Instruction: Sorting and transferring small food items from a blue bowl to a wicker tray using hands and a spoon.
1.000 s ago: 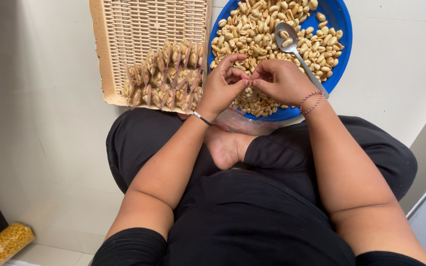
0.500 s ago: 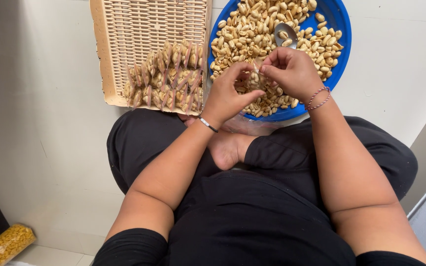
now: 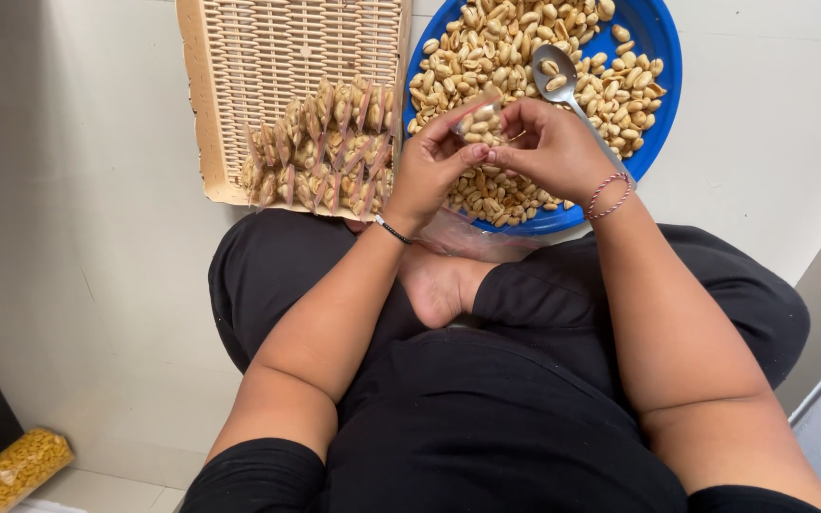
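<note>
At upper centre of the frame, over the blue bowl [image 3: 662, 57] of peanuts [image 3: 486, 47], the left hand [image 3: 434, 166] and right hand [image 3: 553, 147] both pinch a small clear packet [image 3: 475, 112] by its top edge. It looks light, soft and slippery, likely best held at the rim with fingertips. Filled packets [image 3: 320, 152] with red-striped tops lie at lower right in the wicker tray [image 3: 239, 57]; a bag of yellow grains [image 3: 16, 467] sits lower left.

Blue bowl [image 3: 662, 57] and woven tray [image 3: 203, 114] cut off at top edge; small packet [image 3: 475, 112] half hidden by fingers [image 3: 448, 123].
</note>
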